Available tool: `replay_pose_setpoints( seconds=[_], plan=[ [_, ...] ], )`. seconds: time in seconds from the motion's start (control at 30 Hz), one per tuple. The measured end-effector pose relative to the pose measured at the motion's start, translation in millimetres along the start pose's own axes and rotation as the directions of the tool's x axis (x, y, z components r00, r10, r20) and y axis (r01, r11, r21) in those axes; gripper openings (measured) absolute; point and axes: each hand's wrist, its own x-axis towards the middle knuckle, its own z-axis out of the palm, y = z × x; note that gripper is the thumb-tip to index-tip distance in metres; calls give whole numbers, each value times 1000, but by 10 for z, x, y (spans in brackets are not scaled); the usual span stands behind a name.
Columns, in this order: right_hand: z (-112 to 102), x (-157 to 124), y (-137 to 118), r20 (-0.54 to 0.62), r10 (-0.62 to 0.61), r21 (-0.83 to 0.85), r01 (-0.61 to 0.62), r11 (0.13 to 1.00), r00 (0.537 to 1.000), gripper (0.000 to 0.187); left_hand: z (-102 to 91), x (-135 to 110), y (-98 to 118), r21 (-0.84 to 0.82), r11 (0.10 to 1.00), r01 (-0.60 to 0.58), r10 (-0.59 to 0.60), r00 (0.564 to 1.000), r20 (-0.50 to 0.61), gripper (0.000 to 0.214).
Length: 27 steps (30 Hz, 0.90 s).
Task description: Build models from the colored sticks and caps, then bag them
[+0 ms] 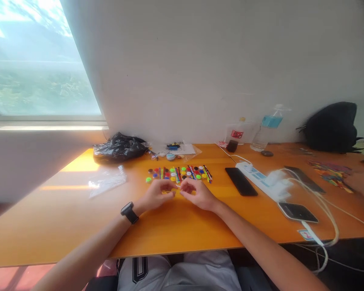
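Observation:
My left hand [160,193], with a dark watch [129,212] on its wrist, is closed in a pinch over the front of the table. Close to its fingertips, my right hand [197,194] is pinched too. Between the two sets of fingers shows a small thin white piece [178,186], too small to name. Just beyond the hands lie rows of round coloured buttons [148,180] and bundles of thin coloured sticks [208,173], in red, green, blue, yellow, white and black. My fingers hide the nearest part of these rows.
Left on the wooden table [79,230] are a clear plastic bag [107,181] and a black plastic bag [119,146]. To the right lie a black phone [241,182], a white power strip [259,180] with cables and a second phone [297,211]. Bottles [261,135] and a black backpack [330,127] stand behind.

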Motion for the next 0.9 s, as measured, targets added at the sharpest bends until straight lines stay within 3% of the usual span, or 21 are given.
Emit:
replay_pose_setpoints(
  seconds=[0.13, 0.23, 0.3, 0.43, 0.6, 0.73, 0.83, 0.9],
  plan=[
    [-27, 26, -7, -15, 8, 44, -8, 999, 1000, 26, -28, 12, 16, -196, 980, 35, -41, 999, -26, 35],
    [-61, 41, 22, -59, 31, 117, -24, 993, 998, 27, -56, 36, 5, -522, 849, 80, -96, 995, -4, 39],
    [-73, 48, 42, -78, 33, 159, -21, 987, 996, 28, -67, 45, 6, -622, 775, 110, -130, 991, 13, 34],
    [-76, 57, 5, -74, 7, 151, 4, 989, 997, 26, -56, 27, 61, -531, 833, 156, -159, 986, 40, 33],
    [-119, 49, -135, -199, -153, -106, 134, 985, 968, 26, -33, 10, 111, -425, 895, 135, -155, 988, -13, 34],
    [-153, 26, -166, -253, -69, -44, 60, 997, 965, 43, -41, 25, 92, -431, 894, 124, -147, 989, -21, 33],
    [-166, 10, -154, -137, -14, 69, 24, 997, 990, 35, -44, 37, 86, -431, 894, 121, -152, 988, -36, 32],
    [-183, 5, -137, 28, 14, 136, -18, 991, 1000, 47, -43, 42, 91, -425, 897, 123, -161, 986, -54, 31]
  ],
)
